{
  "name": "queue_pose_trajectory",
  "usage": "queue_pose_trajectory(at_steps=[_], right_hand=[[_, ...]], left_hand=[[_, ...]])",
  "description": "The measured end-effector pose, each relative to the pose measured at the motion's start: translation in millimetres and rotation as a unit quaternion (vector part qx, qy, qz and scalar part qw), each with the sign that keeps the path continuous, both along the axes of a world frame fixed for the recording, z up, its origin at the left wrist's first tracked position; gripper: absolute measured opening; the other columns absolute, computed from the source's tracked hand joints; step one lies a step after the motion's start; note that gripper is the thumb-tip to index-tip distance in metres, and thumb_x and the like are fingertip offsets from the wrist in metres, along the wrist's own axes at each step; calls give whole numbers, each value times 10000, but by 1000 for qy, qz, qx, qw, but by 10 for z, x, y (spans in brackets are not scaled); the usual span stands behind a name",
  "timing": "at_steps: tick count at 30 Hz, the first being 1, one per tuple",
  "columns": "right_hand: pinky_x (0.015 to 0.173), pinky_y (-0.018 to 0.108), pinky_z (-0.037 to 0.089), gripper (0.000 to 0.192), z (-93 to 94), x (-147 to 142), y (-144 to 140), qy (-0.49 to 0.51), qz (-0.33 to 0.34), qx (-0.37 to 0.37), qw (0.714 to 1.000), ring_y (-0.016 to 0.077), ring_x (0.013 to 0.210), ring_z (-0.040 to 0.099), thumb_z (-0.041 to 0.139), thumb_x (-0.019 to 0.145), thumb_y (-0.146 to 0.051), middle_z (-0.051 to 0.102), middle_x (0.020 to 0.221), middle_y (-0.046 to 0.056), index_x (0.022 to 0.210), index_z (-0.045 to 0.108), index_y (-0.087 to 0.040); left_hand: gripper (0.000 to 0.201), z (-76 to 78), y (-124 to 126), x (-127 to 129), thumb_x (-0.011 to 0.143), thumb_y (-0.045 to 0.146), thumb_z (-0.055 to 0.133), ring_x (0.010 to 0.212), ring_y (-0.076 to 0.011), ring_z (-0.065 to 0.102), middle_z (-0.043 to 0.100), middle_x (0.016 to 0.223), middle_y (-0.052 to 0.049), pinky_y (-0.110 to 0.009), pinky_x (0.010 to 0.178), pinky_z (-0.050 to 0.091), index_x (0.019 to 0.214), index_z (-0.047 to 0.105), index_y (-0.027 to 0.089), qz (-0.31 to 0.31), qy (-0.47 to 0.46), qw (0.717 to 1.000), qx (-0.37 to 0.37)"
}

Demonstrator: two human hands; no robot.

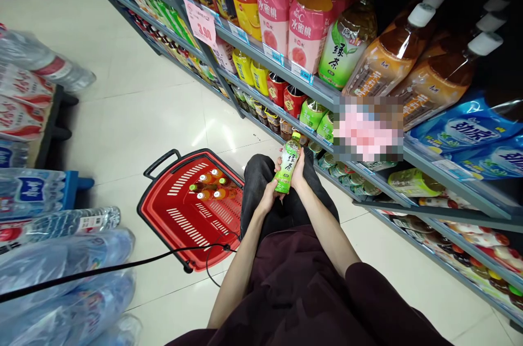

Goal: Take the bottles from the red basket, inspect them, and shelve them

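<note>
Just below the middle of the frame, both hands close around a small green tea bottle [287, 163], held upright over the person's knees: the left hand [270, 194] grips its base, the right hand [298, 168] wraps its side, so the label faces up and can be read. To the left, a red basket [169, 210] with a few bottles in it rests on the pale, glossy tiled floor [134, 101]. Shelves [281, 71] of drinks run along the right of the aisle, and packs of water [49, 259] are stacked at far left.
</note>
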State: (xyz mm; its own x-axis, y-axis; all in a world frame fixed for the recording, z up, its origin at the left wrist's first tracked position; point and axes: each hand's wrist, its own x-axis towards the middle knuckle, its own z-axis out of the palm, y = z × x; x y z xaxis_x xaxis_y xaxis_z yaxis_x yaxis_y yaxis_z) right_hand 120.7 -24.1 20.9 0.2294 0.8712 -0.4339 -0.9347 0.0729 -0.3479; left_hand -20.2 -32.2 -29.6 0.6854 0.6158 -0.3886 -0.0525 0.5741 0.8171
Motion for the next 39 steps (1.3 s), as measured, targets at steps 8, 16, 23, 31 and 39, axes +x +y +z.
queue_pose_trajectory(at_steps=[8, 16, 23, 31, 39], right_hand=[[499, 302, 539, 829, -52, -6, 19, -7, 10, 3, 1000, 193, 511, 566, 133, 996, -804, 570, 613, 26, 1104, 652, -166], [524, 315, 560, 833, -114, -24, 48, -6, 1, -1, 1000, 200, 532, 593, 159, 987, -828, 622, 658, 46, 1121, 659, -175], [518, 315, 561, 838, -112, -55, 41, -5, 25, -11, 1000, 212, 561, 617, 155, 993, -826, 627, 650, 64, 991, 662, -159], [540, 318, 574, 793, -167, -87, 48, -8, 15, -15, 1000, 216, 589, 633, 243, 1001, -809, 636, 648, 81, 904, 668, -146], [575, 316, 585, 721, -139, -111, 45, -31, -4, -2, 1000, 215, 627, 644, 264, 1036, -738, 653, 705, 83, 945, 667, -147]], left_hand=[[886, -10, 30, -30, 702, 857, 713, 722, -272, 721, 739, 848, -175, -315, 570, 528, 1084, 673, 58, -16, 2, 1000, -14], [851, 1, 30, -8, 699, 823, 724, 791, -272, 720, 716, 864, -163, -286, 550, 526, 1085, 620, 73, 14, 3, 999, -41], [667, -24, 35, 12, 764, 628, 785, 894, -196, 657, 628, 1159, -84, -270, 629, 552, 1199, 527, 193, 155, 62, 983, 77], [770, 67, -3, -20, 636, 419, 931, 1118, -289, 611, 591, 1226, -137, -419, 987, 509, 1241, 531, 161, 149, 141, 912, 355], [842, 11, 36, -141, 710, 299, 877, 1242, -331, 554, 518, 1297, -165, -500, 1100, 465, 1444, 491, 150, 105, 200, 820, 526]])
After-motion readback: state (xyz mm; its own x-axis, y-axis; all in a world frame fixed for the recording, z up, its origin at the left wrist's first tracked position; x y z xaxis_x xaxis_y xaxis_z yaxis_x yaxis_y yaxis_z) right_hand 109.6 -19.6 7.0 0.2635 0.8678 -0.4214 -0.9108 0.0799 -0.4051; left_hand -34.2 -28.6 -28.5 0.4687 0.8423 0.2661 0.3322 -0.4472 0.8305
